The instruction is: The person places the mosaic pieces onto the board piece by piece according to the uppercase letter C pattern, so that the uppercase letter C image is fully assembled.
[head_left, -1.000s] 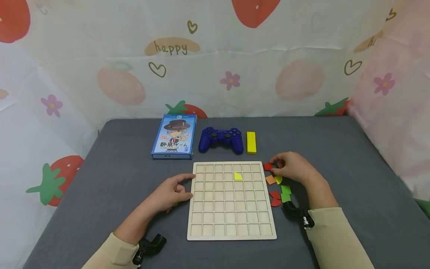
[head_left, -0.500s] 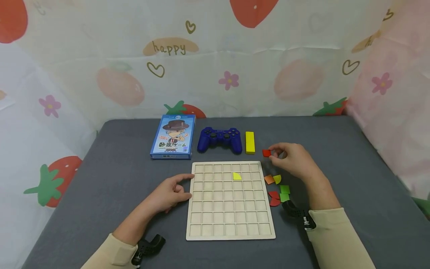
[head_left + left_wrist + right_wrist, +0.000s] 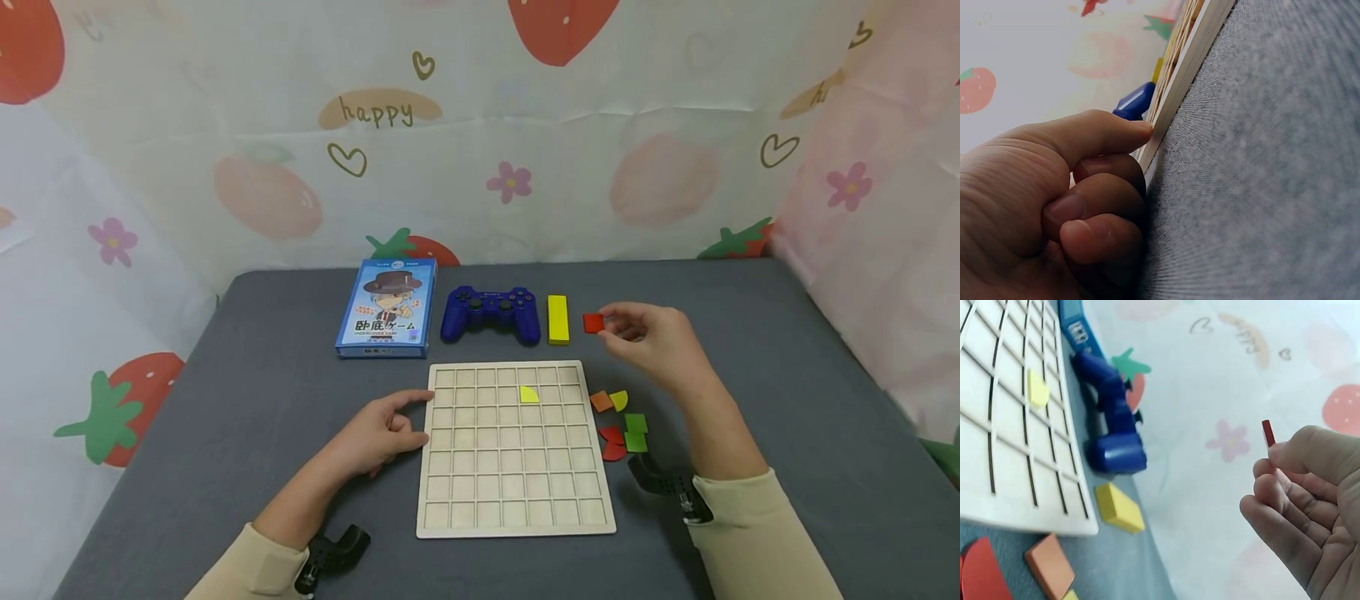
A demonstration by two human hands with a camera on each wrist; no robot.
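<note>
My right hand [image 3: 654,343] pinches a small red square tile [image 3: 592,323] between thumb and fingers, right of the yellow block [image 3: 558,320]. In the right wrist view the red tile [image 3: 1268,432] shows nearly edge-on at the fingertips. A pale wooden grid board [image 3: 517,531] lies on the table, with one yellow quarter-round tile [image 3: 529,394] in a cell of its second row. At the board's left edge, the index finger and thumb of my left hand [image 3: 377,432] rest against the rim; in the left wrist view its other fingers are curled under.
Right of the board lie an orange tile [image 3: 602,402], a yellow rounded tile [image 3: 618,401], green squares [image 3: 636,422] and red rounded tiles [image 3: 612,451]. Behind the board are a blue boxed game [image 3: 387,308] and a blue game controller [image 3: 491,313]. A printed cloth [image 3: 570,125] hangs behind.
My right hand has taken the red square tile from beside the board's top right corner and moved it up and away, near the yellow block. The left hand has stayed at the board's edge.
</note>
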